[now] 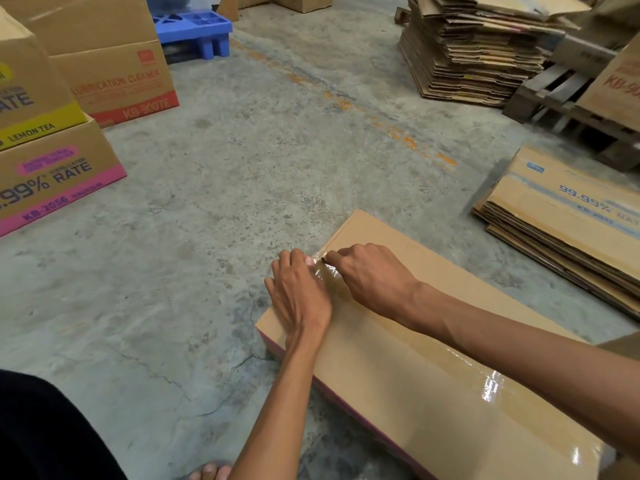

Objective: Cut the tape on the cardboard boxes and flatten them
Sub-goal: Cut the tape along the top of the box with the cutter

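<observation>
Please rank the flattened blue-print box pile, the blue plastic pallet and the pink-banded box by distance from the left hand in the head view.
From the left hand:
1. Pink-banded box, to the left, stacked under the lemon tea box.
2. Flattened blue-print box pile, to the right on the floor.
3. Blue plastic pallet, far back, upper left.
The first two are fairly close.

Two hands were in view — left hand (pixel 300 295) and right hand (pixel 372 277). One taped box (pixel 433 368) lay at 5 o'clock. Four printed cartons (pixel 62 174) stood at 10 o'clock. Two flattened stacks (pixel 478 53) — 1 and 3 o'clock. One blue pallet (pixel 194 27), one wooden pallet (pixel 568 98).
</observation>
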### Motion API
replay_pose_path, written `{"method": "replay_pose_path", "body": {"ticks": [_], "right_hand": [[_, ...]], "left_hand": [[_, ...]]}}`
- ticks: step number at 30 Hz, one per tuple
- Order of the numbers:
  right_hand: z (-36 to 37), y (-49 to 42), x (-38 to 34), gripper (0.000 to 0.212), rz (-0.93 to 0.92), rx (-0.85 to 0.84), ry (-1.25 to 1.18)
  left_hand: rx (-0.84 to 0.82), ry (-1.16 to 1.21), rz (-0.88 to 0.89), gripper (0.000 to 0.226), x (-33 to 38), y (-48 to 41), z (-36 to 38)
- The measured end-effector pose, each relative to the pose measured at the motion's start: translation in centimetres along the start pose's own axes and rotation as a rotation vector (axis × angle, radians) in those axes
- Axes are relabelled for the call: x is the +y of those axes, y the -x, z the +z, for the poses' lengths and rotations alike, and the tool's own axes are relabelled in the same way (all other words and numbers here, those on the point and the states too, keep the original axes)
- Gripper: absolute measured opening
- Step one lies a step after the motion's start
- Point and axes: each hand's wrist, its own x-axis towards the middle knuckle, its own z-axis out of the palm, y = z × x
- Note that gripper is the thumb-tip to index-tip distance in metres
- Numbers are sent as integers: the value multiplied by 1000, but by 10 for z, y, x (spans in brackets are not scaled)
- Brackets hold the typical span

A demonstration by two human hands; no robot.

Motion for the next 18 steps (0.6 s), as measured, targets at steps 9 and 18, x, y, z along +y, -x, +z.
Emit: {"method": "replay_pose_path", "body": {"ticks": [9, 18], "right_hand": [[12, 17, 10, 24, 42, 5, -15], [8, 27, 16, 32, 20, -29, -4]], "left_hand": [[-5, -12, 27, 11, -1, 0, 1], [-21, -19, 31, 16, -1, -2, 3]]}}
